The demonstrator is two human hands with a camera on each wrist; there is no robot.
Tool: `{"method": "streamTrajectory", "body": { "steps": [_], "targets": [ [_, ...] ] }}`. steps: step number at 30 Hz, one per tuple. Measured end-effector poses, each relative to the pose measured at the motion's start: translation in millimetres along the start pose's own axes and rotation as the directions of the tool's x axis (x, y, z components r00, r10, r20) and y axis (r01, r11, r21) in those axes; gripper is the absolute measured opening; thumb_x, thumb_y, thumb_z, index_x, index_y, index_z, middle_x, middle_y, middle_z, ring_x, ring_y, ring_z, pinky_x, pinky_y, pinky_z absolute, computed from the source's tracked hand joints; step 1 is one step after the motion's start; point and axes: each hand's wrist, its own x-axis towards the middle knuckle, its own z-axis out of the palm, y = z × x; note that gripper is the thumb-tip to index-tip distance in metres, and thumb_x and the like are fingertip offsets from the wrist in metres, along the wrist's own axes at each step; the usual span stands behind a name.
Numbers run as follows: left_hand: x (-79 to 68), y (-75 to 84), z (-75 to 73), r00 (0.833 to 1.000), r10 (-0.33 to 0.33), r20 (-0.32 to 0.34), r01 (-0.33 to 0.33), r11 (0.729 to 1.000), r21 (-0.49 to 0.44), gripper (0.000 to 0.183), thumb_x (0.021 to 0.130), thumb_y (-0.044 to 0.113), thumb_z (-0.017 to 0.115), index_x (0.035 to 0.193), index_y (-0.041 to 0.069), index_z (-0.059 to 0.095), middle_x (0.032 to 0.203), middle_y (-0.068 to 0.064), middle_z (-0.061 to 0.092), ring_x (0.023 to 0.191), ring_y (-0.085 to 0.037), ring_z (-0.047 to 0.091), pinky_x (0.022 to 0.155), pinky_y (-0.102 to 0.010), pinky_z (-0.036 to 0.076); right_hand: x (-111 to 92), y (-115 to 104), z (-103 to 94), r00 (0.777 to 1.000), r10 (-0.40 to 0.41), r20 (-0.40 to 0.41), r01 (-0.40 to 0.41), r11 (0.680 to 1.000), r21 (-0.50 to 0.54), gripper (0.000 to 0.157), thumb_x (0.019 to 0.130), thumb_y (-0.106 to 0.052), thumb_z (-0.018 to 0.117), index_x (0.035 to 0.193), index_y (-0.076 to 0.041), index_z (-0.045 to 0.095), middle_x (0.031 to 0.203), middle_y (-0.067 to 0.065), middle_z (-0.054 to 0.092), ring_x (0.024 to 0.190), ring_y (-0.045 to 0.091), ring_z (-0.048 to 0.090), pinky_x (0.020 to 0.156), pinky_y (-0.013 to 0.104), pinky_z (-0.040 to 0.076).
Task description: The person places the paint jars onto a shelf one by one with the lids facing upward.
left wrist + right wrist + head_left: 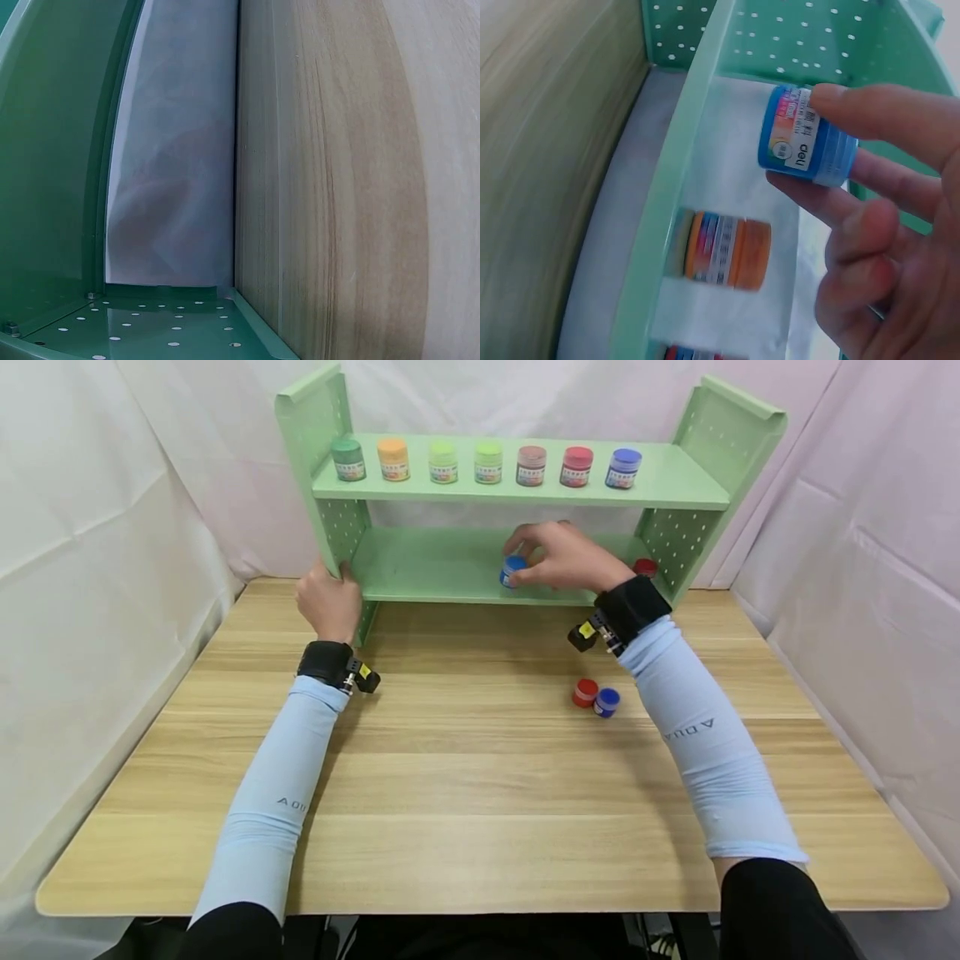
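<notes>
My right hand (564, 558) pinches a blue-lidded paint jar (512, 572) between thumb and fingers, just over the lower shelf (427, 564). In the right wrist view the jar (799, 135) is tilted sideways, its printed label showing. An orange jar (727, 250) stands on the same shelf, hidden behind the hand in the head view. Past the right wrist, a red-lidded jar (645, 567) shows partly. My left hand (332, 602) grips the front edge of the green rack's left side panel (315, 468). The left wrist view shows the rack's green underside (60, 165) but no fingers.
Several jars line the upper shelf (465, 493), from a dark green jar (348, 459) to a blue jar (623, 468). On the wooden table (450, 777), a red jar (585, 692) and a blue jar (607, 702) stand close together below the right wrist.
</notes>
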Motion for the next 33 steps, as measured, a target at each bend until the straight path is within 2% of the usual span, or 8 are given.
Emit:
{"method": "streamTrajectory", "body": {
  "steps": [2,8,10,13,16,20,23,33],
  "targets": [
    [0.0,0.3,0.5,1.0,-0.003,0.005,0.003,1.0,-0.001,0.023,0.092,0.018,0.055,0.106,0.008,0.071,0.098,-0.006,0.07,0.079,-0.022,0.067,0.062,-0.038,0.043,9.0,-4.2,1.5,1.0,0.003,0.004,-0.003,0.999,-0.032,0.047,0.083,-0.042,0.069,0.119,-0.014,0.062,0.103,-0.002,0.062,0.083,0.012,0.06,0.061,0.03,0.05],
    [-0.3,1.2,-0.3,1.0,0.004,-0.008,-0.004,1.0,0.0,0.02,0.092,0.018,0.056,0.098,0.007,0.071,0.091,-0.007,0.071,0.067,-0.022,0.061,0.057,-0.036,0.037,30.9,-14.3,7.5,0.999,-0.025,0.021,0.028,0.987,-0.159,0.034,0.083,-0.034,0.071,0.111,-0.016,0.064,0.099,-0.002,0.064,0.087,0.012,0.057,0.068,0.029,0.045],
    [-0.5,0.9,-0.2,1.0,0.007,-0.012,-0.007,1.0,0.003,0.02,0.092,0.018,0.056,0.097,0.006,0.07,0.09,-0.007,0.071,0.065,-0.021,0.059,0.056,-0.035,0.034,36.0,-16.8,9.9,1.0,-0.002,0.029,0.007,0.981,-0.192,0.034,0.083,-0.036,0.07,0.111,-0.017,0.065,0.1,-0.001,0.064,0.087,0.013,0.056,0.067,0.03,0.044],
    [-0.5,0.4,0.3,1.0,0.007,-0.011,-0.006,1.0,0.004,0.02,0.092,0.019,0.055,0.097,0.006,0.071,0.088,-0.008,0.071,0.063,-0.022,0.057,0.055,-0.034,0.033,42.0,-20.0,12.9,0.998,0.053,0.045,-0.043,0.977,-0.207,0.036,0.083,-0.037,0.07,0.113,-0.019,0.063,0.102,-0.002,0.062,0.075,0.019,0.058,0.06,0.033,0.045],
    [-0.3,0.6,0.6,1.0,0.005,-0.008,-0.005,1.0,0.001,0.02,0.092,0.019,0.056,0.099,0.007,0.071,0.09,-0.008,0.071,0.066,-0.022,0.061,0.058,-0.036,0.037,45.7,-23.0,14.3,0.994,0.091,0.066,-0.074,0.972,-0.222,0.038,0.084,-0.037,0.069,0.118,-0.02,0.062,0.104,-0.002,0.06,0.071,0.022,0.057,0.057,0.035,0.044],
    [-0.1,1.5,1.0,1.0,0.015,-0.012,-0.016,1.0,-0.002,0.02,0.091,0.018,0.058,0.1,0.007,0.071,0.093,-0.008,0.071,0.075,-0.023,0.066,0.064,-0.039,0.044,50.2,-24.5,14.8,0.991,0.104,0.08,-0.078,0.957,-0.28,0.041,0.084,-0.038,0.068,0.121,-0.019,0.062,0.106,-0.001,0.06,0.087,0.017,0.054,0.067,0.034,0.043],
    [-0.2,1.7,1.5,1.0,0.017,-0.007,-0.017,1.0,0.0,0.02,0.092,0.018,0.057,0.101,0.008,0.071,0.092,-0.008,0.071,0.072,-0.023,0.065,0.063,-0.04,0.043,52.5,-23.2,14.7,0.99,0.112,0.088,-0.079,0.947,-0.312,0.043,0.085,-0.038,0.067,0.123,-0.018,0.062,0.108,-0.001,0.06,0.095,0.017,0.052,0.074,0.035,0.042],
    [-1.0,2.6,-0.6,1.0,0.005,0.005,-0.006,1.0,0.004,0.023,0.093,0.019,0.056,0.107,0.008,0.07,0.096,-0.007,0.07,0.075,-0.022,0.067,0.062,-0.038,0.044,51.2,-20.0,15.8,0.987,0.129,0.09,-0.098,0.951,-0.292,0.045,0.087,-0.039,0.065,0.126,-0.018,0.06,0.11,0.001,0.058,0.097,0.018,0.051,0.076,0.036,0.042]
  ]
}}
